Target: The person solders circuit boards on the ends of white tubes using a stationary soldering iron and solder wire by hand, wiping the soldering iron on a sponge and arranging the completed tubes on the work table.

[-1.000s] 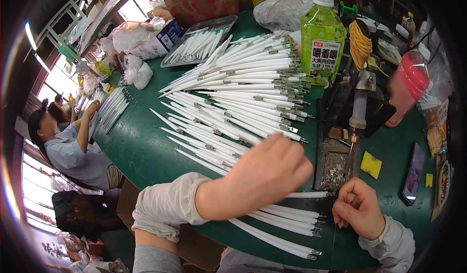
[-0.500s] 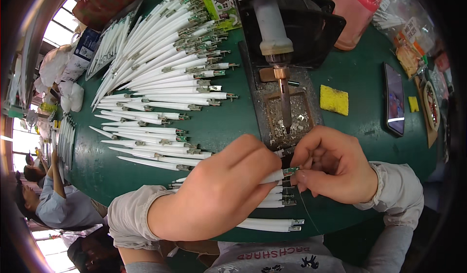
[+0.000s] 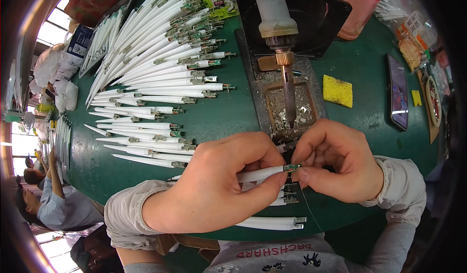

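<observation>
My left hand [image 3: 219, 183] is closed around a slim white tapered stick [image 3: 258, 175], its green circuit-board end [image 3: 292, 167] pointing right. At that end my right hand [image 3: 338, 161] is closed in a pinch, thumb against index finger. A thin wire [image 3: 310, 207] hangs below the right fingertips; where its upper end sits between them is hidden. Just above both hands, a soldering iron [image 3: 288, 86] in a stand points tip down over a scrap tray [image 3: 316, 108]. More white sticks [image 3: 272, 223] lie on the table under and below my hands.
Many white sticks [image 3: 151, 54] fan out on the green table [image 3: 209, 122] at the left. On the right lie a yellow sponge [image 3: 337, 91] and a phone [image 3: 398, 93]. A pink container [image 3: 357, 10] stands behind. Another person [image 3: 68, 205] sits at far left.
My left fingers have shifted, showing more of the white stick between thumb and index finger. Both hands remain together at its circuit-board end. The whole view has moved slightly.
</observation>
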{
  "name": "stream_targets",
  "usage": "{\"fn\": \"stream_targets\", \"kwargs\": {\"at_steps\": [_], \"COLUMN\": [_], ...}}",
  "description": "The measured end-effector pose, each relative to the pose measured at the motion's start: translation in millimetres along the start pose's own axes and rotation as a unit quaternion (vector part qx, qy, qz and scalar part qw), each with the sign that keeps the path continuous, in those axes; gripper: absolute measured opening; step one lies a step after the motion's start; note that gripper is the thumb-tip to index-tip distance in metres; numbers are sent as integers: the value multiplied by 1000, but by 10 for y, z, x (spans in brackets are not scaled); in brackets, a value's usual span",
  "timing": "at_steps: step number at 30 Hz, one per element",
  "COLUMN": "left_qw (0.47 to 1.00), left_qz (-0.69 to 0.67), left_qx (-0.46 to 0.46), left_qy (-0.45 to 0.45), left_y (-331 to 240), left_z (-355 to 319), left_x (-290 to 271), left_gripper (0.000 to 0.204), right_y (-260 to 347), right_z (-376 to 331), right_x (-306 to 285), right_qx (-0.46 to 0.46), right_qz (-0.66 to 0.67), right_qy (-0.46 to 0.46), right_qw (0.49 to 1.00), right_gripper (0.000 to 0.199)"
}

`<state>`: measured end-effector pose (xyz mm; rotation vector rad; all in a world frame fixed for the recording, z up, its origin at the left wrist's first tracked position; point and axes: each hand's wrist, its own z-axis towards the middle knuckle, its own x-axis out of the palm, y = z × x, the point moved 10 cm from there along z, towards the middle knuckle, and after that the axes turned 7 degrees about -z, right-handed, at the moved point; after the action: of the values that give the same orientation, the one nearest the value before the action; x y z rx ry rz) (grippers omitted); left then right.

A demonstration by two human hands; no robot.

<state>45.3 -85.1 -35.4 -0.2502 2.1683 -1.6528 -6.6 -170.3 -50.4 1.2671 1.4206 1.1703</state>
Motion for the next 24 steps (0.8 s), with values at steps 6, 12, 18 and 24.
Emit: {"fn": "stream_targets", "kwargs": {"at_steps": [6,12,18,24], "left_qw": [999,999,999,995], "left_qz": [26,-31,-23,26], "left_qx": [44,-18,-1,75], "left_qy": [-3,-25,-46,-62], "left_y": [-66,46,9,-127], "left_z": [22,30,72,101], "left_x": [-18,-94,-136,-167], "left_gripper": [10,10,9,8], "right_y": [-110,-216,-100,33], "right_z": [16,58,30,64], "right_x": [20,98,-5,-55], "right_qx": [65,168,105,11], "right_qz": [110,190,81,33], "right_qy": [20,116,65,2], "right_qw": [992,960,989,999], "right_gripper": [24,18,16,21]}}
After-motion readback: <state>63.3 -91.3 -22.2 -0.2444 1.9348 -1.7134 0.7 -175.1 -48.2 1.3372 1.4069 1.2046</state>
